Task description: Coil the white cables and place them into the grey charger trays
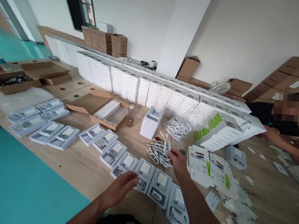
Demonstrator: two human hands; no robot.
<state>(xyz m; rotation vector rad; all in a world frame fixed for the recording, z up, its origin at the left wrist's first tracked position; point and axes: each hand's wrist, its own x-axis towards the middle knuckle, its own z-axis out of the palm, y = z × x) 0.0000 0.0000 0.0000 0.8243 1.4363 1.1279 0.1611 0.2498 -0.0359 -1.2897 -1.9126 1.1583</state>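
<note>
My right hand [177, 163] is at a loose pile of white charging cables [159, 150], its fingertips closed on a cable at the pile's right side. My left hand [121, 188] hovers at the near edge of the tray row, fingers stretched out and holding nothing. Below it, a plastic tray [144, 172] carries a white charger block with a coiled cable. Another tray [126, 162], just left, also has a cable in it. Farther left, a tray [113, 153] shows a charger block. To the right, a tray [159, 183] has a printed card in its lower compartment.
An open carton [121, 118] of white chargers stands beside a bottle [130, 116] and stacked trays [150, 124]. Bagged cables [178, 127] lie behind the pile. White box stacks [151, 91] line the back. Printed boxes [199, 164] and paper lie right, near another person's arm [281, 141].
</note>
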